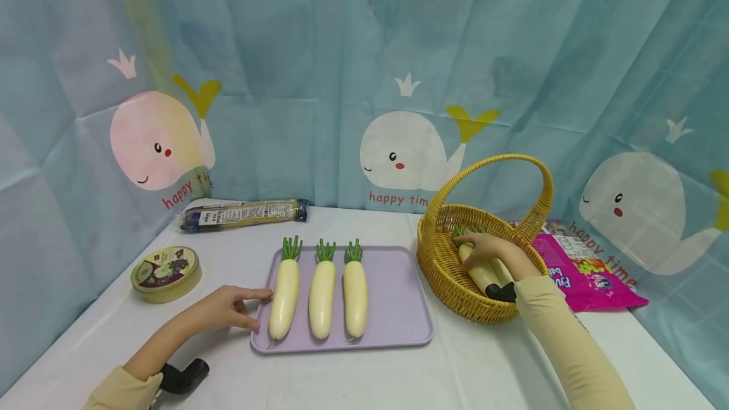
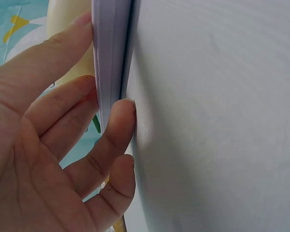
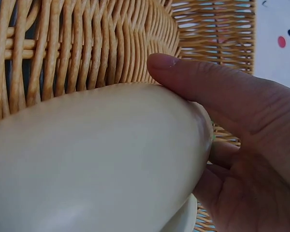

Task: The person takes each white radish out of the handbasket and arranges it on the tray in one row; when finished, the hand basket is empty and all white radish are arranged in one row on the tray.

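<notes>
At the left rim of a lilac tray (image 1: 397,296) rests my left hand (image 1: 224,309), its fingers loosely spread against the edge. Three white radishes (image 1: 284,299) with green leaf stubs lie side by side on the tray, the leftmost close to my index finger. The left wrist view has the tray rim (image 2: 108,58) between my fingertips and a radish behind it. Inside a wicker basket (image 1: 447,286), my right hand (image 1: 490,248) grips a white radish (image 3: 96,154) near its leafy end, thumb on one side and fingers on the other. Another radish (image 1: 502,271) lies beside it, partly hidden.
A round tin (image 1: 165,274) stands on the left of the white table. Behind it lies a long plastic-wrapped package (image 1: 245,215). A pink bag (image 1: 592,271) is right of the basket, whose tall handle (image 1: 495,160) arches upward. A blue curtain (image 1: 296,81) hangs behind.
</notes>
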The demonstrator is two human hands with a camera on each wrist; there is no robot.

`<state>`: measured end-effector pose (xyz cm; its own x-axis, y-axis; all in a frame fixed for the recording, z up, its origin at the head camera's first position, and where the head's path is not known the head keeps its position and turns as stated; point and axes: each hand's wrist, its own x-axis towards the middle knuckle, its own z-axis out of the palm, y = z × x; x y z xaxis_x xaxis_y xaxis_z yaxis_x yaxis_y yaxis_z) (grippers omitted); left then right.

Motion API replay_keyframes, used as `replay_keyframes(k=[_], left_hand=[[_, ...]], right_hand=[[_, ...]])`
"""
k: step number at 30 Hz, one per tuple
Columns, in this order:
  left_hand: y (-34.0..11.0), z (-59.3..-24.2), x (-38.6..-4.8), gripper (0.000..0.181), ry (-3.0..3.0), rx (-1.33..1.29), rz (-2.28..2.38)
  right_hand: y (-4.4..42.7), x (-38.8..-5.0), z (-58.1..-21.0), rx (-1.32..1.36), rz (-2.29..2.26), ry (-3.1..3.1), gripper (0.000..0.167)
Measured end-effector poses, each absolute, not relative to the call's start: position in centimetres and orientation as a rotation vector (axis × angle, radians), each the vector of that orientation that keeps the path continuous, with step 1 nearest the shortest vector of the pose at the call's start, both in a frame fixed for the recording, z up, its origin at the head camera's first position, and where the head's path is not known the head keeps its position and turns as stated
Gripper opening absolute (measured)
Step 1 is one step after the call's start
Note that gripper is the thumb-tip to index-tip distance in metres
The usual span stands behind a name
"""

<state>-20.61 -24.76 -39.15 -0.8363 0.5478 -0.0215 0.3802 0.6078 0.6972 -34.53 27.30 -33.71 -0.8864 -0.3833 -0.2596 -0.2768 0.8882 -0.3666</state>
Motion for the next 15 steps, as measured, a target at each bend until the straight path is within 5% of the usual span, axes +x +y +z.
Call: replay_keyframes(k=[15], left_hand=[[-24.74, -39.29, -20.64, 0.065, 2.6, 0.737, 1.055]], right_hand=[[27.15, -34.8, -33.79, -0.588, -0.516, 2.694, 0.067]])
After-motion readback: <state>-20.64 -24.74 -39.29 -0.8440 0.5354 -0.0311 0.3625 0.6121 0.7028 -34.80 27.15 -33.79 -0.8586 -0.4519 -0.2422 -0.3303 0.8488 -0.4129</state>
